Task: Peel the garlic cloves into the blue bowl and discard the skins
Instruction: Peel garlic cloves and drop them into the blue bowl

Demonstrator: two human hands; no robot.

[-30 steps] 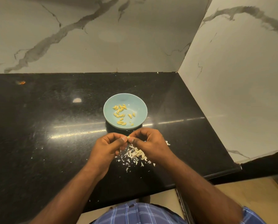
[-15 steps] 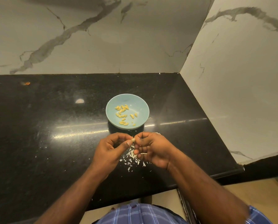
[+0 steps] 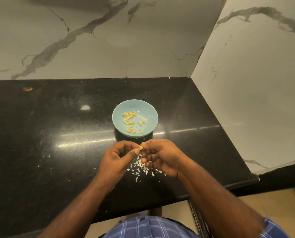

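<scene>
From the head camera we see a small pale garlic clove pinched between our two hands, just above the glossy black speckled stone surface and near the front rim of the round light-blue ceramic bowl. Only a short stub of the clove shows between the fingertips, and its long axis seems to run roughly left to right, from one hand toward the other; which end is the root end we cannot tell.

Our left hand comes in from the lower left with the forearm angled up and to the right, fingers curled, its grip closed on the clove's left end with thumb and forefinger. Our right hand comes in from the lower right, knuckles up and fingers curled under, its grip closed on the clove's right end.

Inside the bowl lie a scatter of peeled yellowish garlic cloves, pointing in various directions. Directly under and just in front of our hands, a loose heap of white papery garlic skins lies on the surface.
</scene>
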